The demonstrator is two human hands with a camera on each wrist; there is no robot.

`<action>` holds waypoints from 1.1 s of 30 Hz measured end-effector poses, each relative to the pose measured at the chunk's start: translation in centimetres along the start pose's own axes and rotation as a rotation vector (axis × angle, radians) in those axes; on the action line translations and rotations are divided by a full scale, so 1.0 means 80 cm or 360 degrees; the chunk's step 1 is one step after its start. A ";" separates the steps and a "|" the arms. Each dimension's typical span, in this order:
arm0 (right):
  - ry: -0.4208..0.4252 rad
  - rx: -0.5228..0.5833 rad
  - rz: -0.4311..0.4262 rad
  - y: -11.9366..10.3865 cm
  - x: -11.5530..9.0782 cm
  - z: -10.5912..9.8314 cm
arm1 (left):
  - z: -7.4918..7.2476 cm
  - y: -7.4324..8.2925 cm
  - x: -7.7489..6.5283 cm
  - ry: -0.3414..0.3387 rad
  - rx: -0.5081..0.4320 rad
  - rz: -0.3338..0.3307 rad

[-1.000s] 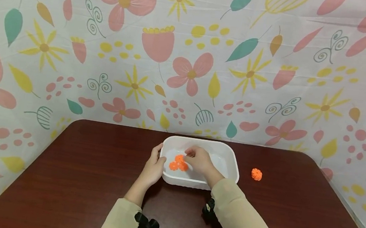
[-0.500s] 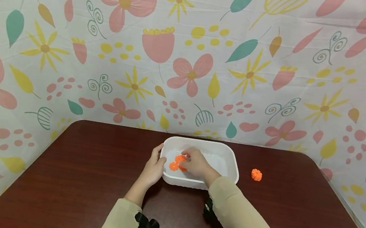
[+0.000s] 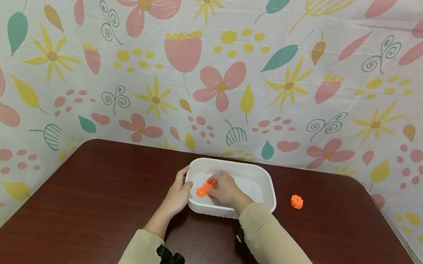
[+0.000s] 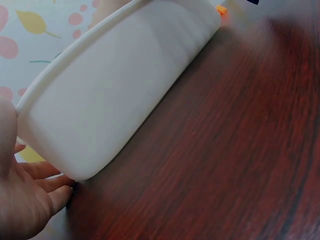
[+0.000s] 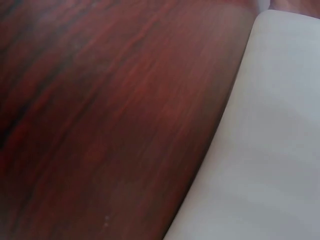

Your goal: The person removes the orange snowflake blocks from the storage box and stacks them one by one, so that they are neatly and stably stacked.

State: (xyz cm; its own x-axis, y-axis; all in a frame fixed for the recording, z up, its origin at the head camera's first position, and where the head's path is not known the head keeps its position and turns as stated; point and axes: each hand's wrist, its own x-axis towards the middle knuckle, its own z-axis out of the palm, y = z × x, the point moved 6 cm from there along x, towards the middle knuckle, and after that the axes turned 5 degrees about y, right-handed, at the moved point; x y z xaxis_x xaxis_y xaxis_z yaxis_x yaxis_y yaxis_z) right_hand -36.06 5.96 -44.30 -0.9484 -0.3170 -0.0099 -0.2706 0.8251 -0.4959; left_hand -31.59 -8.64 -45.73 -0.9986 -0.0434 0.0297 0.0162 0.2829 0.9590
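Note:
A white plastic basin (image 3: 214,211) stands on the table, with a few orange flower-shaped pieces (image 3: 200,191) at the left of its floor. My left hand (image 3: 178,194) grips the basin's left end, thumb at the rim and fingers along the outer wall; the left wrist view shows that hand (image 4: 30,195) at the basin's lower corner. Inside the basin, my right hand (image 3: 227,190) pinches one orange flower-shaped piece (image 3: 211,184) between thumb and fingers, partly hiding it and those beside it. The right wrist view has only the basin's outer wall (image 5: 270,135) and the tabletop.
Another orange piece, a rounded cluster (image 3: 296,202), lies on the dark wooden table (image 3: 89,205) to the right of the basin. Behind the table hangs a flower-printed cloth (image 3: 214,106). Black wrist cameras (image 3: 170,261) sit by the sleeves.
My right hand has shifted slightly left and down onto the orange pieces, its fingers closing around one. The left hand and the basin have stayed put.

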 end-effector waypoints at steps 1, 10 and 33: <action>0.0001 0.0005 -0.0001 0.000 0.000 -0.001 | 0.000 0.000 0.000 0.0000 0.0000 0.0001; -0.0003 0.0072 -0.0017 -0.002 -0.001 -0.006 | 0.001 0.005 0.002 -0.0002 -0.0018 0.0016; -0.0019 0.0331 0.0231 0.010 -0.008 -0.010 | 0.003 -0.003 -0.001 -0.0003 -0.0026 -0.0034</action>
State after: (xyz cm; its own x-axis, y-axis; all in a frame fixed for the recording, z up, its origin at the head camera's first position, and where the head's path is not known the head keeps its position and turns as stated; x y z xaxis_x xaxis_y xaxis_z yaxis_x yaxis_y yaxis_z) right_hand -35.79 7.21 -44.02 -0.9724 -0.2089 -0.1037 -0.0910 0.7490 -0.6563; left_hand -31.53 -8.51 -46.01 -0.9988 -0.0477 0.0088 -0.0043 0.2662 0.9639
